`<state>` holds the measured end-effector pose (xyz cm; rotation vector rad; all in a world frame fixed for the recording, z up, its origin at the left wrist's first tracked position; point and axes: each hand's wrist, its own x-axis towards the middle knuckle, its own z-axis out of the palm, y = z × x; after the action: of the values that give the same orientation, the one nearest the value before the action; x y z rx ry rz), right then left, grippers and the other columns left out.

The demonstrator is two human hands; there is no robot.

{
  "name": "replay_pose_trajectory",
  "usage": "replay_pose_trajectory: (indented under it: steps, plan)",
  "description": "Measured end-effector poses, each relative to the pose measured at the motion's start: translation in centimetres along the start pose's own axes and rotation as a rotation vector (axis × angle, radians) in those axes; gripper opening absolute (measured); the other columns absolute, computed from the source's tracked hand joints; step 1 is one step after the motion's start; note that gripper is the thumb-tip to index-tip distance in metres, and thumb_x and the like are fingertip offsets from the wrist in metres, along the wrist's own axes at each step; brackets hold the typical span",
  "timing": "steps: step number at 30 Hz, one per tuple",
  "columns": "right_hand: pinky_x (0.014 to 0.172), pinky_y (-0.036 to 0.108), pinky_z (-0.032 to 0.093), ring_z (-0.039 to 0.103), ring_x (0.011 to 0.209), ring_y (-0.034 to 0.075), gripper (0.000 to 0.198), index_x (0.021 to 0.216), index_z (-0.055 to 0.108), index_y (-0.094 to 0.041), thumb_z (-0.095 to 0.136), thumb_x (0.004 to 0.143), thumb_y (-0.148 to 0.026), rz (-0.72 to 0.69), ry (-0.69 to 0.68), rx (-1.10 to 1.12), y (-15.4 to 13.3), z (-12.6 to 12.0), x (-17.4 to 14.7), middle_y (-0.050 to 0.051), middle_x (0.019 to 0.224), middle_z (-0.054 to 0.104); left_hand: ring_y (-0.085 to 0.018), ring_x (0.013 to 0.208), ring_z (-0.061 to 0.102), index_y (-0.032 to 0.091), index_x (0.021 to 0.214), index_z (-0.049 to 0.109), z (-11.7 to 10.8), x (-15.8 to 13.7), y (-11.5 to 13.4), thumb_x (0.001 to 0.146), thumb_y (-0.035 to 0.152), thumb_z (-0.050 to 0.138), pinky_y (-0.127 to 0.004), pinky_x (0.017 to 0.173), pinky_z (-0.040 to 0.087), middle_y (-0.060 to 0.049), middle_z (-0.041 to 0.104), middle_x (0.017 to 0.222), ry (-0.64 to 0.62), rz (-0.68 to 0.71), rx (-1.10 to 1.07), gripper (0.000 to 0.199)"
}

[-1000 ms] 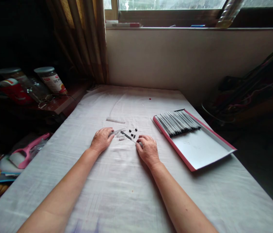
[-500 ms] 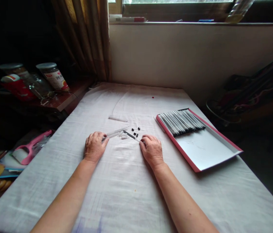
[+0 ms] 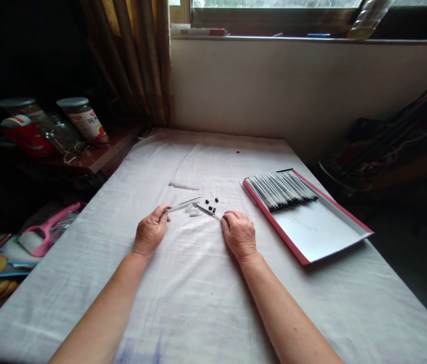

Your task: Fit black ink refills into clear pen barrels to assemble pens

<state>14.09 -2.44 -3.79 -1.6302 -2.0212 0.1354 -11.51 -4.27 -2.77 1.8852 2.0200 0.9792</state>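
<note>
My left hand (image 3: 151, 230) is closed, thumb and fingers pinching a thin pen refill (image 3: 185, 202) with a pale section near the fingers and a dark far end pointing right. My right hand (image 3: 239, 231) rests on the cloth, fingers closed on the near end of another slim pen refill (image 3: 204, 209), dark toward its far end. Between the hands lie several small black pen plugs (image 3: 210, 208) and short clear pieces (image 3: 194, 213). Beyond them lies a clear pen barrel (image 3: 183, 186). What my right fingertips cover is hidden.
On the right, a shallow pink-edged box (image 3: 334, 242) holds a row of clear pens (image 3: 281, 189) with black ends. A small red piece (image 3: 238, 152) lies toward the back of the white cloth (image 3: 183, 303). Jars (image 3: 84, 121) stand on a side table at left.
My left hand has lifted slightly, and the refill in it now shows its dark end. The clear tube in front of that hand has shifted. My right hand has barely moved.
</note>
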Motion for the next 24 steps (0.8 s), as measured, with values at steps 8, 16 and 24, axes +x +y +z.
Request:
replay_pose_trajectory:
  steps: [8, 16, 24]
  plan:
    - [0.080, 0.033, 0.047, 0.064, 0.082, 0.022, 0.022, 0.087, 0.068, -0.019, 0.050, 0.085, -0.032, 0.166, 0.176, 0.351, 1.6, -0.5, -0.9, 0.009, 0.092, 0.072, -0.018, 0.097, 0.068, 0.021, 0.113, 0.061, 0.6, -0.1, 0.7, 0.090, 0.036, 0.044, -0.028, 0.085, 0.052, -0.006, 0.074, 0.108, -0.099, 0.059, -0.340, 0.033]
    - [0.052, 0.025, 0.046, 0.066, 0.062, 0.016, 0.034, 0.081, 0.063, -0.016, 0.063, 0.077, -0.050, 0.533, 0.372, 0.968, 2.3, -2.2, -1.2, 0.008, 0.080, 0.073, -0.019, 0.080, 0.067, 0.024, 0.103, 0.071, 0.4, -0.5, 2.0, 0.093, 0.041, 0.049, -0.027, 0.077, 0.051, -0.005, 0.073, 0.084, 0.039, 0.363, 0.133, 0.030]
    - [0.048, 0.024, 0.044, 0.063, 0.053, 0.014, 0.032, 0.084, 0.058, -0.017, 0.064, 0.079, -0.048, 0.556, 0.589, 1.020, 3.2, -3.1, -1.2, 0.004, 0.070, 0.072, -0.020, 0.086, 0.063, 0.023, 0.106, 0.065, 2.2, -2.5, 6.4, 0.098, 0.035, 0.038, -0.030, 0.077, 0.049, -0.008, 0.069, 0.098, -0.025, 0.423, 0.294, 0.030]
